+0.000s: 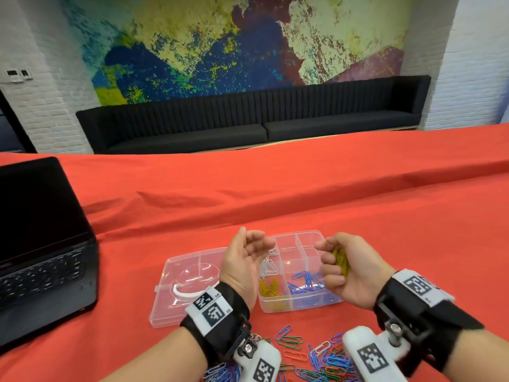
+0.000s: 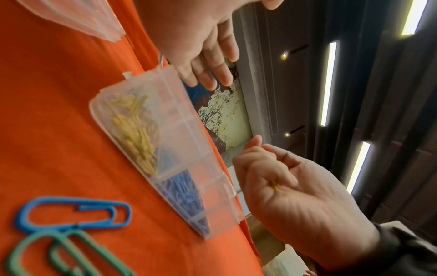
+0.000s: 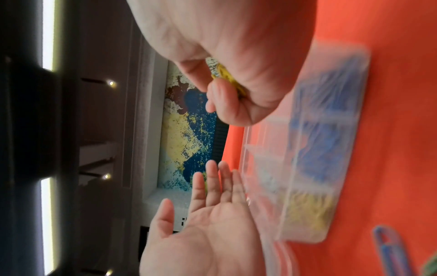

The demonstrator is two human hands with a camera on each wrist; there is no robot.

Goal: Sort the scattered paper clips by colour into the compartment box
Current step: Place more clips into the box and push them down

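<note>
The clear compartment box (image 1: 308,306) lies on the red cloth with its lid (image 1: 190,285) folded out to the left. Yellow clips (image 1: 271,288) fill its front-left cell, blue clips (image 1: 305,282) the cell beside it, and white clips (image 1: 268,267) sit behind. My right hand (image 1: 330,260) hovers over the box's right side and grips a bunch of yellow clips (image 1: 341,260), also seen as yellow clips (image 3: 227,78) in the right wrist view. My left hand (image 1: 249,248) is held palm up over the box's left side, fingers relaxed and holding nothing.
Loose clips (image 1: 311,357) of mixed colours lie scattered on the cloth in front of the box, near my wrists. An open black laptop (image 1: 41,244) stands at the left. The red tablecloth (image 1: 330,194) stretches far beyond the box; a black sofa (image 1: 248,119) lines the wall.
</note>
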